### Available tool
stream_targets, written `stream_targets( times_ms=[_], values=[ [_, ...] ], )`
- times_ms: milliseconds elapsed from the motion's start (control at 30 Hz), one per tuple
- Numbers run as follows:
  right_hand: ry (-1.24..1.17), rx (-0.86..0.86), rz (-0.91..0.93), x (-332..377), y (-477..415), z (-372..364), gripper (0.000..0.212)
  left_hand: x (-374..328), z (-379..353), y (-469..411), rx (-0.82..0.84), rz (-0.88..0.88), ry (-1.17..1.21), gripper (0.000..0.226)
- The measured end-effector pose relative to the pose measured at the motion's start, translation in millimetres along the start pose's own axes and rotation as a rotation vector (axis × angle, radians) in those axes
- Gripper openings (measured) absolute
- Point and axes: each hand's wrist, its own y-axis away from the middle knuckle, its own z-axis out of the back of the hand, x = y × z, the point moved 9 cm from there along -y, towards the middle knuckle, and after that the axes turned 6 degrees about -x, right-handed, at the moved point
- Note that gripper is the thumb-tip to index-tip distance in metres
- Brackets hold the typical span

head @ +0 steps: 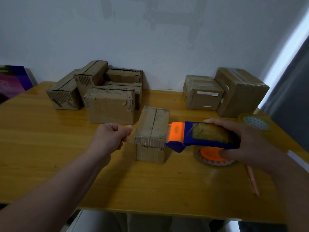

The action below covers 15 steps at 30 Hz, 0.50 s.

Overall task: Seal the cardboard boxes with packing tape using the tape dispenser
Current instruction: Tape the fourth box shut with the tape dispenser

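Yellow wooden table (50, 148) against pale wall (150, 39); right hand (250, 144) grips tape dispenser (200, 136) beside small box (152, 134); left hand (108, 138) fisted, empty.

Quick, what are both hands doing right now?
Left hand: closed, fingers curled, holding nothing that shows.
Right hand: closed, holding the tape dispenser.

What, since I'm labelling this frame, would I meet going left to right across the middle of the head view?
left hand → small cardboard box → tape dispenser → right hand
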Motion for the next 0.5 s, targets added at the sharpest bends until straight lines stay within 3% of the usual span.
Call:
stream_targets(
  times_ms=[500],
  values=[
    [-0.083, -0.005, -0.113, -39, 0, -20, 0.086, 21, -12, 3, 0.068, 0.058, 0.028, 0.025]
  ],
)
